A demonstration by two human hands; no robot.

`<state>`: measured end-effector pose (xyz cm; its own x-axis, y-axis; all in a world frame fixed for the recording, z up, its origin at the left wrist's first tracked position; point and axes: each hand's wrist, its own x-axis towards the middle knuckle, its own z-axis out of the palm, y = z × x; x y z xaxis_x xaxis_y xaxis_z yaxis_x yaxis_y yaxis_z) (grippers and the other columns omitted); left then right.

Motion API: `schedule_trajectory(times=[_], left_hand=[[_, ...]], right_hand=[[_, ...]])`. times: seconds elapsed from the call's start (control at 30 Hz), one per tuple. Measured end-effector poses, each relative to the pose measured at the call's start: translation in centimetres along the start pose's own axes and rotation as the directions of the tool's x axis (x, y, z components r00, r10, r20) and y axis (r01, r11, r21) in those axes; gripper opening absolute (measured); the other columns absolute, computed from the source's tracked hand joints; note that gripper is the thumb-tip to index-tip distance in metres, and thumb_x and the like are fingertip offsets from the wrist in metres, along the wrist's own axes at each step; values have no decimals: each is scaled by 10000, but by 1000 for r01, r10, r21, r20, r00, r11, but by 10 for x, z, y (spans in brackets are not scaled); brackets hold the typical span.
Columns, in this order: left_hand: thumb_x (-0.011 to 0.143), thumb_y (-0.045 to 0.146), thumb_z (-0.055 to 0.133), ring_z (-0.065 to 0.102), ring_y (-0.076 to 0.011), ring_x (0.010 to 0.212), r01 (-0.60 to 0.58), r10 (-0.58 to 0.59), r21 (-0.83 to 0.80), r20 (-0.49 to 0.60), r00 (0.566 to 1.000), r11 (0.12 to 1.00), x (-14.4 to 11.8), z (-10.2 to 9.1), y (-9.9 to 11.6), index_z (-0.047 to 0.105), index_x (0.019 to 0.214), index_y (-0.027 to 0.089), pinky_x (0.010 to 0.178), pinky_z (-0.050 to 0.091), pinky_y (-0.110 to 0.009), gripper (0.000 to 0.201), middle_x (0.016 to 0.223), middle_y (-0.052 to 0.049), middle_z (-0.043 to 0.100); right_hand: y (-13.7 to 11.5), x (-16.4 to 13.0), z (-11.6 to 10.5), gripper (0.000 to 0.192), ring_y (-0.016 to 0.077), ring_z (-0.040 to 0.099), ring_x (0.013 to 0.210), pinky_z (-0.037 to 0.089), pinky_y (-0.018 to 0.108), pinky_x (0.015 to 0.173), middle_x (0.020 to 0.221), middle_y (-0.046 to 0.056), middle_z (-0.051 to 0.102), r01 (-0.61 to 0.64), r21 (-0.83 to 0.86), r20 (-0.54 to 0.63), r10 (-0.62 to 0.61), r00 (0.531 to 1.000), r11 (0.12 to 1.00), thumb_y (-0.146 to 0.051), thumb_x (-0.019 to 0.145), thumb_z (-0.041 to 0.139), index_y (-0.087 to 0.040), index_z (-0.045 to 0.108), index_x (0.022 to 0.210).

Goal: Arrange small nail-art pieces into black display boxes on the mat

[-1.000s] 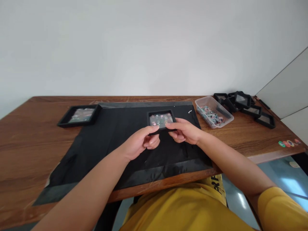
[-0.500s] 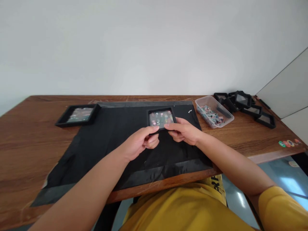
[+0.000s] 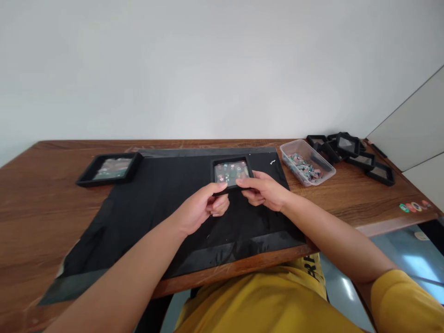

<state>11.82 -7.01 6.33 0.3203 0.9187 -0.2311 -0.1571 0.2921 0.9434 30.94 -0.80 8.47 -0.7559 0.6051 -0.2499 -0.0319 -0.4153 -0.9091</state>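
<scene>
Between both hands is a small black frame (image 3: 231,173) with a clear window, behind which lie small pink, white and green pieces. My left hand (image 3: 204,206) grips its near left corner, thumb on top and fingers curled beneath. At the near right corner my right hand (image 3: 262,190) pinches it the same way, thumb over the rim. The frame is held over a black mat (image 3: 156,199) taped to the wooden table; whether it touches the mat I cannot tell.
Another black frame (image 3: 109,169) with coloured contents lies at the left, partly over the mat. A clear plastic tub (image 3: 308,162) of small colourful pieces stands at the right. Behind it several black frames (image 3: 348,144) are heaped near the wall. Round stickers (image 3: 414,206) mark the table's right edge.
The view has shifted very slightly. Both hands keep the same hold on the frame, which looks almost unmoved.
</scene>
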Motion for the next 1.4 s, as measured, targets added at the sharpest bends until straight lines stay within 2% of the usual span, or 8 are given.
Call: schedule_trajectory(times=[0.2,0.33,0.5,0.7,0.83,1.0,1.2,1.4], left_hand=[[750,798,736,289,-101,459,52,-69,-118,-143,987,992,3,2,1,498,535,223,443,360,-245,659,484,65,283],[796,658,809,334,-101,460,26,-110,-275,-295,949,961,5,3,2,553,668,217,446,414,-221,525,495,82,338],[775,490,873,358,-80,451,-51,-83,-310,-404,911,949,5,6,2,574,671,193,438,411,-187,434,490,89,359],[825,402,794,264,-53,421,-24,-133,-360,-404,905,933,0,-1,8,486,616,201,380,280,-142,423,494,99,283],[862,429,747,240,-55,419,-58,-58,-311,-351,935,949,-7,-10,12,443,626,214,376,277,-148,441,515,104,237],[915,416,669,232,-68,426,-184,62,-266,-408,911,946,-14,-21,20,392,682,238,390,292,-159,403,516,106,238],[947,413,605,156,-71,430,-200,88,-146,-551,830,969,-37,-55,48,278,693,250,389,250,-172,446,508,105,211],[1007,302,392,192,-83,437,53,53,124,-716,696,991,-79,-128,78,244,732,250,445,242,-189,317,492,83,239]], right_hand=[[0,2,-4,529,25,160,413,101,176,405,473,-148,413,-19,27,-89,21,996,999,-481,738,899,-248,433,831],[1,3,-6,526,26,158,419,101,175,409,476,-145,415,-24,15,-96,25,995,1000,-484,742,897,-248,436,829],[1,3,-5,556,30,162,431,105,177,419,489,-145,418,-37,-13,-44,36,998,999,-498,727,911,-251,427,844],[0,2,-4,502,49,141,451,110,182,439,527,-136,406,-134,-6,2,134,991,991,-577,880,787,-259,399,858],[-4,2,-8,428,62,169,440,136,186,434,553,-108,438,-169,-24,40,170,985,985,-621,1027,576,-245,448,867],[-7,4,-18,437,69,243,429,201,187,430,569,-87,498,-164,-67,11,165,986,984,-637,1054,525,-215,556,947],[0,8,-22,431,81,317,444,285,196,458,577,-70,530,-147,-85,18,149,989,986,-611,1067,516,-204,574,938],[7,7,-22,323,86,360,462,324,204,470,620,-59,570,-95,-178,115,117,986,979,-489,1082,519,-190,591,983]])
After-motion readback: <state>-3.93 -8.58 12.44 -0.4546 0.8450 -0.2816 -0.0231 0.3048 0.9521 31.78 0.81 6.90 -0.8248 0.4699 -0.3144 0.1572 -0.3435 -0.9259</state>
